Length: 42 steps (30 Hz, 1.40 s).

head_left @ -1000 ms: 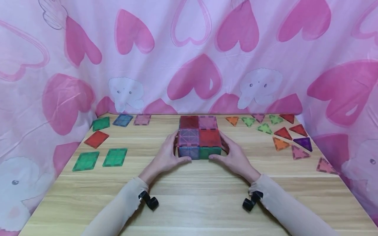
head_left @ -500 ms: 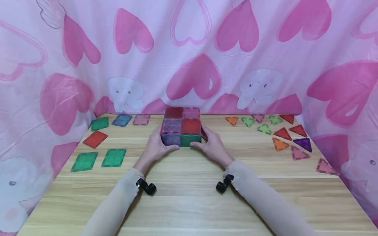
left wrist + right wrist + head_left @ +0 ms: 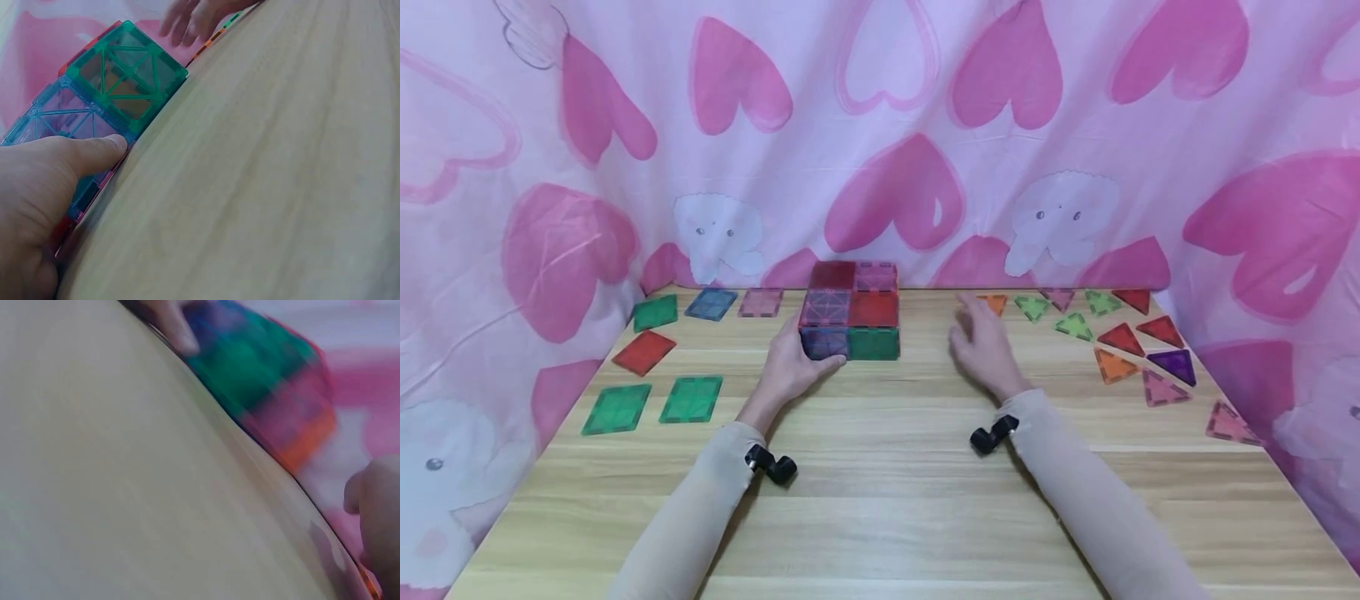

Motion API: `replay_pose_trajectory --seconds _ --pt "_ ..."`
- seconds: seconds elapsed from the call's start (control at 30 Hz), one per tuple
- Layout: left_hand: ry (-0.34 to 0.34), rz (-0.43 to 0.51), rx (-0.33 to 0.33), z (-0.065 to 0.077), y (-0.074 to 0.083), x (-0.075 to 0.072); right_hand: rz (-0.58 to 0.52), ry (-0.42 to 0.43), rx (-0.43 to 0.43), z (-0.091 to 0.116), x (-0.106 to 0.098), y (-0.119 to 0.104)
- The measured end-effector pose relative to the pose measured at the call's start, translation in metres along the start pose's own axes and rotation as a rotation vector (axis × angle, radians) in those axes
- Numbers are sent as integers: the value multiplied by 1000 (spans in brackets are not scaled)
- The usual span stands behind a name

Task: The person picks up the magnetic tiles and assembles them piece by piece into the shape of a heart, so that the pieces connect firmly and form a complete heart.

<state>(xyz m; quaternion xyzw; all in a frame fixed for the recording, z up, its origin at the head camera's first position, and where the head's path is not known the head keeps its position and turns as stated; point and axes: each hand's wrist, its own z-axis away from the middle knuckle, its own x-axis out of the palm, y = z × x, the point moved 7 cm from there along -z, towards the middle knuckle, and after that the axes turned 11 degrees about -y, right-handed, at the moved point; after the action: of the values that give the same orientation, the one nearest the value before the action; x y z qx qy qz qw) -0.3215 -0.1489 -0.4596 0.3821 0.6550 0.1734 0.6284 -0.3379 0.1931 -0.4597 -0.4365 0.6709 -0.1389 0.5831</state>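
Note:
A low box built of translucent magnetic tiles stands toward the back of the table. Its top is a two-by-two of red, pink and lilac squares; blue and green tiles form the front. My left hand grips its left front corner, thumb along the blue tile and fingers hidden behind the side. My right hand is off the box, to its right, with fingers relaxed and nothing held. Its fingertips partly overlap an orange triangle tile in the head view. The right wrist view is blurred.
Flat square tiles lie at left, including a green one, a red one and a blue one. Several triangle tiles lie at right, among them a purple one and a pink one. A heart-patterned curtain surrounds the table.
Both hands moved the box left and back across the table. The right hand then let go and moved right toward the orange triangle; the left hand keeps its grip.

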Motion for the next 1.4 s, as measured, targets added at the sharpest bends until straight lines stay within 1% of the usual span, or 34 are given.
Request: replay_pose_trajectory --seconds 0.07,0.1,0.17,0.23,0.27,0.33,0.43,0.5,0.53,0.57,0.63,0.67,0.7,0.77,0.8,0.87,0.9,0.97,1.03,1.1,1.13,1.2,1.27,1.33,1.4 --pt "5 -3 -12 0 0 0 84 64 17 6 -19 14" --pt "8 0 -18 0 -1 0 121 75 28 9 -26 20" --pt "16 18 -30 1 -1 0 172 58 38 16 -34 28" --pt "38 44 -33 3 -2 -1 218 19 32 22 -37 33" --pt "61 64 -33 4 -2 -3 234 -6 30 25 -38 34" --pt "149 122 -4 8 -1 -9 259 -46 22 30 -37 35" --pt "329 152 93 15 6 -20 274 -86 22 40 -37 31" --pt "448 138 205 21 15 -25 273 -97 19 50 -36 27" --pt "494 112 260 24 20 -26 269 -102 12 55 -36 24" --pt "530 82 312 28 26 -26 271 -104 1 60 -35 21" --pt "573 40 417 34 38 -23 268 -106 -20 70 -34 14" --pt "583 23 465 37 45 -20 266 -106 -36 75 -34 10" --pt "579 12 507 40 53 -17 264 -109 -50 79 -33 6" --pt "550 -1 588 44 68 -8 253 -113 -83 87 -32 -1" --pt "522 4 626 46 76 -2 246 -117 -101 91 -31 -5" --pt "435 18 692 48 90 13 228 -129 -144 97 -29 -12" --pt "380 24 717 49 96 21 218 -139 -162 99 -28 -15" --pt "268 32 744 50 106 37 198 -155 -202 103 -25 -20" --pt "142 34 739 50 114 52 179 -169 -228 106 -23 -23" --pt "27 29 723 48 119 67 154 -167 -232 108 -23 -23" --pt "-23 23 714 46 121 73 131 -158 -230 108 -24 -22" --pt "-114 5 694 43 125 86 86 -112 -208 108 -28 -19" --pt "-187 -35 674 39 127 97 51 -30 -172 108 -36 -14" --pt "-242 -111 647 35 127 107 46 75 -131 108 -48 -6" --pt "-289 -200 622 31 127 115 89 197 -74 111 -63 2"
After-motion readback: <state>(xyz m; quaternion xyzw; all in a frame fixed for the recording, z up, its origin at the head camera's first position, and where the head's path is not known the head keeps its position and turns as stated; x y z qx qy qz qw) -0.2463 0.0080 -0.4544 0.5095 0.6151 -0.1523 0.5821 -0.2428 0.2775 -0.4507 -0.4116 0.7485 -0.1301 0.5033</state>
